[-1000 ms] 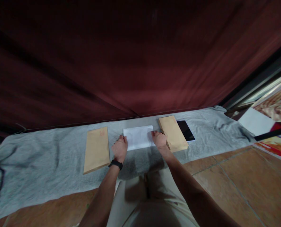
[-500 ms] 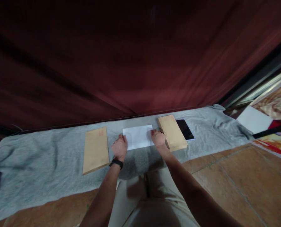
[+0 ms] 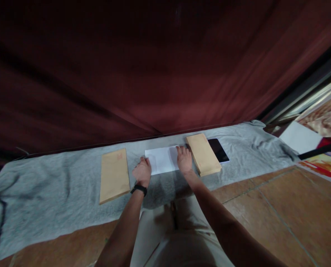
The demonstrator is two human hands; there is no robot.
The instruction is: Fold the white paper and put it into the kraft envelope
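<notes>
White sheet (image 3: 162, 159) is lying flat on the grey cloth (image 3: 56, 185), between two stacks of brown envelopes (image 3: 114, 174) (image 3: 203, 154). My left hand (image 3: 142, 171) is resting at the sheet's near left corner, fingers curled loosely, tips touching the paper edge, not gripping. My right hand (image 3: 184, 160) is lying flat, fingers extended and close together, pressing the sheet's right edge, just beside the right stack. A dark phone (image 3: 218, 150) is lying beyond that stack.

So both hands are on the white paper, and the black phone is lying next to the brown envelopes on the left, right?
Not quite. In the head view the phone lies beside the right-hand envelope stack, not the left one. Both the left hand and right hand are on the white paper.
</notes>
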